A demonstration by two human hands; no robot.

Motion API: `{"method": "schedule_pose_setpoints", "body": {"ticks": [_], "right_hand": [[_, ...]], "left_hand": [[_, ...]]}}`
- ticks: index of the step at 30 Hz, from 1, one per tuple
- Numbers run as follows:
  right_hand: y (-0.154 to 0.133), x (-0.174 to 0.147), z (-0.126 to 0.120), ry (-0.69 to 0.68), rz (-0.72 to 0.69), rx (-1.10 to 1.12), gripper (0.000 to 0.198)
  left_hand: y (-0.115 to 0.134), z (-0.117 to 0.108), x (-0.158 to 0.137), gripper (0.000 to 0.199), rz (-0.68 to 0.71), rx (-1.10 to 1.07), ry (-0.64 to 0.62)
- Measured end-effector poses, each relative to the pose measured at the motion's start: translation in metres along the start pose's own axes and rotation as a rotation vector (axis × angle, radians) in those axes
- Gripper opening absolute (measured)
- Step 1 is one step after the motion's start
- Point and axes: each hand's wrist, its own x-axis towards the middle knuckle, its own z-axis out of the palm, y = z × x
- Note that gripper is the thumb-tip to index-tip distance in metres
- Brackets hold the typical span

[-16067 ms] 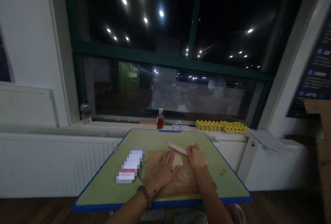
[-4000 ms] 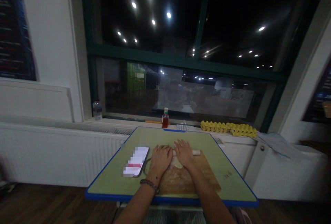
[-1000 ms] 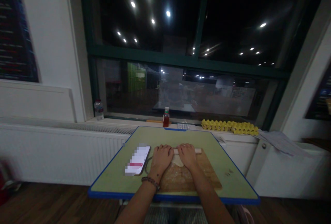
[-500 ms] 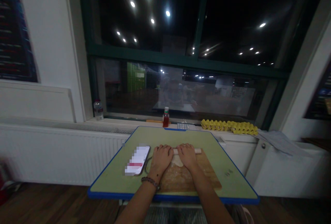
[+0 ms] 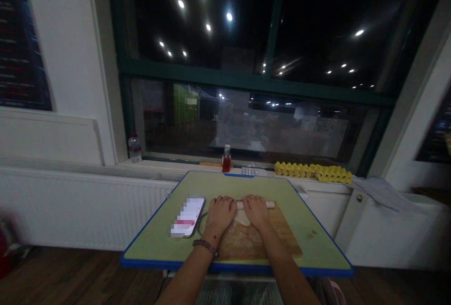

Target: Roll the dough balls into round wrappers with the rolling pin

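Observation:
A pale rolling pin (image 5: 270,205) lies crosswise near the far side of a wooden board (image 5: 243,244). My left hand (image 5: 221,213) is closed over its left part, and my right hand (image 5: 255,210) over its right part, with the pin's right end sticking out past the fingers. Between my hands a thin sheet of dough (image 5: 243,218) shows, partly under the pin. A beaded bracelet circles my left wrist. The pin's left end is hidden by my left hand.
The board rests on a green table (image 5: 158,244) with a blue edge. A phone (image 5: 188,217) lies left of the board. On the sill behind stand a bottle of red liquid (image 5: 226,160), a clear bottle (image 5: 134,149) and yellow egg trays (image 5: 313,172).
Almost nothing differs. Both hands stay on the rolling pin in nearly the same place, and the view has shifted very slightly.

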Motion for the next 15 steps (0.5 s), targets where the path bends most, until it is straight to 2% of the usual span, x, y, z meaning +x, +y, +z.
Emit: {"method": "schedule_pose_setpoints", "body": {"ticks": [15], "right_hand": [[0.0022, -0.0008, -0.0002, 0.037, 0.103, -0.040, 0.040]], "left_hand": [[0.0001, 0.0008, 0.0009, 0.036, 0.015, -0.012, 0.037]]}}
